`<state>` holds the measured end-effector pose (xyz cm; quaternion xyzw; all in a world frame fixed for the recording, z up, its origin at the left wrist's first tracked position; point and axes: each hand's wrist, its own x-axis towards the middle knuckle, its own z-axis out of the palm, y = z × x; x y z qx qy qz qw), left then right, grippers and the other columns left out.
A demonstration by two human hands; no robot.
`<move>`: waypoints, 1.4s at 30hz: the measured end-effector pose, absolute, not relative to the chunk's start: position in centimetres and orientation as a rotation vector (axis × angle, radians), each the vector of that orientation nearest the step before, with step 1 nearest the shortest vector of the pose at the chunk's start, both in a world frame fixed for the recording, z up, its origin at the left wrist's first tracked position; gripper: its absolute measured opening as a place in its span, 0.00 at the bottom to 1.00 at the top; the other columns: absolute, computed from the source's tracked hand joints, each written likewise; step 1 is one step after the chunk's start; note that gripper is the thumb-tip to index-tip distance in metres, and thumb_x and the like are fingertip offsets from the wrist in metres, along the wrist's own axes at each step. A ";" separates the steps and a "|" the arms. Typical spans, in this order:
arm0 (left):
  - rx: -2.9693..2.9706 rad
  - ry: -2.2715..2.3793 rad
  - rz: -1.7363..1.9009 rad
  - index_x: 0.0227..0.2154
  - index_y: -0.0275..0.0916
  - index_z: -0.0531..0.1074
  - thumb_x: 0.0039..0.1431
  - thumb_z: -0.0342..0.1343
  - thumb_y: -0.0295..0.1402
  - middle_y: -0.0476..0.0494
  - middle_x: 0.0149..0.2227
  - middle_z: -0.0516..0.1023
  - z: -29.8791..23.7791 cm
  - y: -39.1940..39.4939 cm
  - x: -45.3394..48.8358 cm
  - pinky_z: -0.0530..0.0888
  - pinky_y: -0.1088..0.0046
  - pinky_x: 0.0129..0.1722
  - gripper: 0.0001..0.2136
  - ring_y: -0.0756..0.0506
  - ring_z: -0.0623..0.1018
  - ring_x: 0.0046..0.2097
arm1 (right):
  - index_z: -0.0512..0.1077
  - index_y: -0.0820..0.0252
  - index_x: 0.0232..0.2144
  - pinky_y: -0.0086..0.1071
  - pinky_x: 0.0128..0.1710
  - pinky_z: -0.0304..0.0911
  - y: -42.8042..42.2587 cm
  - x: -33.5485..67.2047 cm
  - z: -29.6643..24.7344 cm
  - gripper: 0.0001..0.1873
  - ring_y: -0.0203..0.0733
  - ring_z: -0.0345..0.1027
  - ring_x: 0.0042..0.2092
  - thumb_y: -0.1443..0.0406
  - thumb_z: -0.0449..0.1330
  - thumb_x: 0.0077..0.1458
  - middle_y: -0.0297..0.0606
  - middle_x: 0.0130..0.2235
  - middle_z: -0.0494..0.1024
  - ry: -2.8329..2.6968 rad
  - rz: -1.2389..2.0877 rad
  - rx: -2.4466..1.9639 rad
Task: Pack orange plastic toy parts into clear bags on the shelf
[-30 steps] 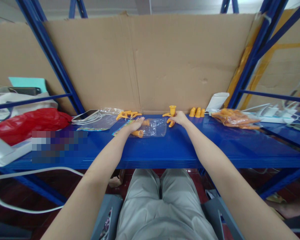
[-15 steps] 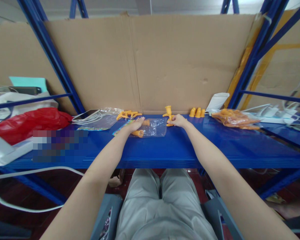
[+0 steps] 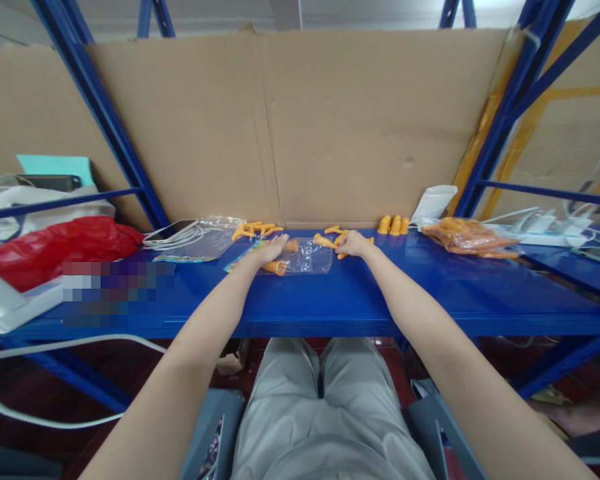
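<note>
The flared yellow piece (image 3: 322,240) lies over the open-looking right end of the clear bag (image 3: 310,259), at the centre of the worktop (image 3: 325,300). Note the change: this piece stood upright a moment ago; it is now tipped over, flared end to the left. In my judgement, this brings it in line with the bag for packing.

Right hand (image 3: 355,245): fingers closed around the narrow end of the piece, palm side down, arm extended forward. More yellow parts (image 3: 333,229) show behind and around this hand; which of them it also touches, I cannot tell from here.

Left hand (image 3: 271,251): fingers extended and lying flat on the bag, position unchanged, clamped on nothing that I can see. The orange pieces (image 3: 276,267) beside and under it appear to be inside the bag.

Outward, branched yellow pieces (image 3: 255,230) lie behind the left hand. Three yellow caps (image 3: 395,225) stand in a row to the right, near the filled bag (image 3: 463,235). A cardboard panel (image 3: 355,133) backs the worktop.
</note>
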<state>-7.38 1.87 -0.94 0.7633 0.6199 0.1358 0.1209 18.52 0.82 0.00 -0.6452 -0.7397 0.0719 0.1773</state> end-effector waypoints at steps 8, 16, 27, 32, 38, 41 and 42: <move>2.233 1.818 0.387 0.67 0.42 0.50 0.62 0.21 0.49 0.50 0.69 0.50 -0.9 1.6 -7.4 0.48 0.68 0.66 0.35 0.48 0.47 0.70 | 0.79 0.59 0.27 0.29 0.30 0.62 -0.2 18.5 1.2 0.05 0.42 0.72 0.33 0.65 0.63 0.46 0.39 0.25 0.78 -2.020 0.146 -1.947; 2.241 1.854 0.352 0.67 0.42 0.50 0.63 0.22 0.47 0.51 0.69 0.51 -0.4 1.0 -7.2 0.49 0.67 0.67 0.33 0.46 0.47 0.70 | 0.78 0.64 0.28 0.27 0.24 0.58 -1.7 21.1 4.9 0.07 0.37 0.67 0.27 0.65 0.62 0.48 0.39 0.24 0.77 -1.824 0.264 -1.713; 2.232 1.860 0.360 0.68 0.42 0.50 0.63 0.22 0.47 0.51 0.68 0.52 -0.1 0.7 -6.9 0.47 0.67 0.67 0.34 0.45 0.47 0.70 | 0.75 0.62 0.19 0.25 0.25 0.56 -4.4 20.7 6.5 0.04 0.34 0.66 0.27 0.72 0.63 0.42 0.31 0.20 0.73 -2.202 0.395 -1.690; 2.237 1.843 0.343 0.68 0.39 0.50 0.63 0.22 0.46 0.51 0.69 0.49 -0.1 0.7 -6.9 0.47 0.70 0.67 0.34 0.46 0.45 0.70 | 0.77 0.63 0.21 0.26 0.29 0.59 -4.8 18.6 6.0 0.05 0.36 0.69 0.28 0.73 0.61 0.43 0.33 0.23 0.76 -2.291 0.427 -1.682; 2.271 1.790 0.396 0.67 0.40 0.51 0.64 0.23 0.46 0.48 0.69 0.49 -0.5 1.6 -7.2 0.50 0.70 0.66 0.33 0.46 0.50 0.69 | 0.78 0.64 0.26 0.25 0.30 0.59 -4.1 16.6 4.4 0.06 0.35 0.71 0.30 0.72 0.61 0.45 0.35 0.27 0.79 -2.414 0.209 -1.603; 2.249 1.735 0.481 0.67 0.38 0.53 0.64 0.25 0.45 0.45 0.68 0.51 -1.0 2.2 -7.5 0.52 0.69 0.65 0.32 0.45 0.53 0.69 | 0.79 0.64 0.29 0.25 0.30 0.59 -3.8 16.2 3.8 0.07 0.36 0.71 0.31 0.71 0.61 0.45 0.37 0.29 0.80 -2.424 0.150 -1.561; 2.234 1.728 0.520 0.66 0.39 0.54 0.64 0.26 0.45 0.45 0.68 0.53 -1.2 2.4 -7.6 0.53 0.69 0.65 0.32 0.45 0.55 0.68 | 0.79 0.64 0.30 0.25 0.30 0.59 -3.7 16.1 3.7 0.08 0.36 0.71 0.31 0.71 0.61 0.45 0.37 0.30 0.81 -2.418 0.132 -1.545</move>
